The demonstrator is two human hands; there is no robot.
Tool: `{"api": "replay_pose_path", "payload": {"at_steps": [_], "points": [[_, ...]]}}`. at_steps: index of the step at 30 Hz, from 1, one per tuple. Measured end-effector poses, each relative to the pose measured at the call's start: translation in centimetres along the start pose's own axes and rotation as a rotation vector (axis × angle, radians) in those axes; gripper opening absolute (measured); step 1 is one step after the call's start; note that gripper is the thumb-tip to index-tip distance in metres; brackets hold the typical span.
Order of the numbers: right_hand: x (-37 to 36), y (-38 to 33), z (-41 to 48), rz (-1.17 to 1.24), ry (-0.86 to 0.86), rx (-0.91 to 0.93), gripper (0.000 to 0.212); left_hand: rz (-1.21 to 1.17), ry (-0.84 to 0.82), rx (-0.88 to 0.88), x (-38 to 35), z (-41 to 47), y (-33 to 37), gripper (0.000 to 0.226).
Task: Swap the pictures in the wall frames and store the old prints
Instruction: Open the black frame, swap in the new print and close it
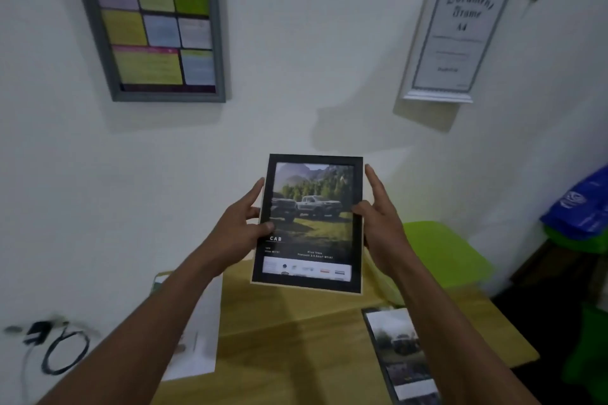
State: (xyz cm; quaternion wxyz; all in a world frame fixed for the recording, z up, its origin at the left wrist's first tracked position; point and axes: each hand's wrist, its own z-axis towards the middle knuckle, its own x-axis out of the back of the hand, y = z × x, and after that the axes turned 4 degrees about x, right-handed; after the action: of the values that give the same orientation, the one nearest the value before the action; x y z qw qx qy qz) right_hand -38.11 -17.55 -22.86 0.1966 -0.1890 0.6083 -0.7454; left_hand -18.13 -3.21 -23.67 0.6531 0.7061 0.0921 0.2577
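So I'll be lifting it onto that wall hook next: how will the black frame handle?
The black frame looks rigid: it stays flat though each hand, left hand and right hand, grips only a side edge. Probably light. Its glossy front may be slippery and breakable.

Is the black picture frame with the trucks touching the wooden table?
Apart. In the head view, both hands hold the black frame up in the air, with its bottom edge clearly lifted above the wooden table.

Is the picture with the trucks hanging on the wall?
No, the black frame with the truck picture is held up in front of the wall between the left hand and the right hand.
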Motion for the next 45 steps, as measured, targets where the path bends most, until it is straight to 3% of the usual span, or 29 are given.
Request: {"api": "replay_pose_path", "payload": {"at_steps": [4, 11, 17, 28, 45], "points": [[1.8, -3.5, 2.7, 0.037, -0.035, 0.06, 0.056, -0.082, -0.022, -0.072, 0.1, 0.9, 3.8, 0.084], [4.8, -9.2, 9.4, 0.071, -0.213, 0.239, 0.082, -0.023, 0.146, -0.302, -0.7, 5.5, 11.6, 0.088], [7.4, -14.1, 16.6, -0.045, -0.206, 0.393, 0.084, 0.091, 0.304, -0.464, -2.2, 11.8, 17.7, 0.088], [5.7, -15.6, 28.0, -0.074, -0.156, 0.517, 0.086, 0.197, 0.538, -0.509, -1.5, 20.8, 21.6, 0.089], [4.2, -15.6, 34.3, -0.05, -0.146, 0.613, 0.086, 0.26, 0.608, -0.564, -0.1, 26.5, 22.9, 0.089]]}}
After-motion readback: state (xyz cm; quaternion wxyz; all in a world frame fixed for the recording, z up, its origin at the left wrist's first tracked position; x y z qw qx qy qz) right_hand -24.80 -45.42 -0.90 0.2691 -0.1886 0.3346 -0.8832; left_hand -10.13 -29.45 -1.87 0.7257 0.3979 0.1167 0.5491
